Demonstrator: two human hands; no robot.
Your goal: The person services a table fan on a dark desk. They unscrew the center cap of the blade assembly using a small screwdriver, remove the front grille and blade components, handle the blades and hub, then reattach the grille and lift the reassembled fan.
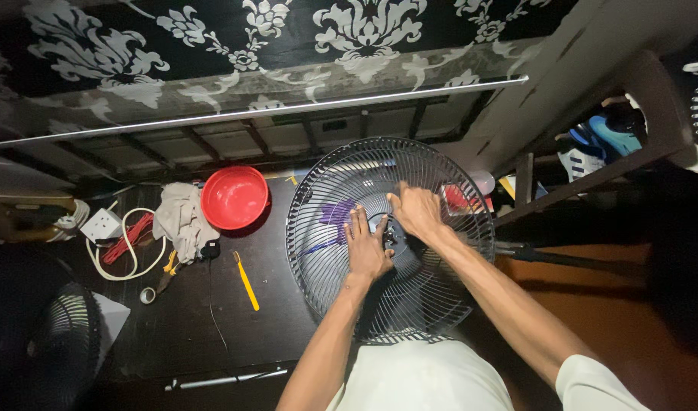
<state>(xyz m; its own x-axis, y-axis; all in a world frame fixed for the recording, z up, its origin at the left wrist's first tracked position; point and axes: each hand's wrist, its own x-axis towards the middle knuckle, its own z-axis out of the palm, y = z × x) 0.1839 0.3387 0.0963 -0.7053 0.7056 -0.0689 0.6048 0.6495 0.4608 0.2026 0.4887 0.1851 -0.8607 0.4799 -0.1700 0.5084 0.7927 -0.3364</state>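
right now the fan grille (410, 297) lies flat on the dark tabletop (235, 327) straight in front of me, a round black wire cage with purple blades (335, 217) showing through its ribs. my left hand (366, 245) rests open, palm down and fingers spread, on the wires just left of the centre hub (387, 230). my right hand (416, 210) is curled over the hub from above, fingers bent around something small there; what exactly it pinches i cannot tell.

i judge the grille light but springy: thin wire that flexes under pressure and could bend if i lean on the middle. the outer rim looks the stiffest place to take hold of, with 2 hands well apart, while the hub is the only solid spot near the centre. the painted wire may be a bit slick.

further out on the left sit a red bowl (235, 197), a crumpled grey cloth (180, 217) just beside it, a yellow-handled tool (247, 281), a roll of tape (148, 294), and a white socket block (102, 224) with coiled white and red cable (128, 240). another fan (60, 342) stands at the lower left, and a shelf with shoes (592, 144) sits at the upper right.
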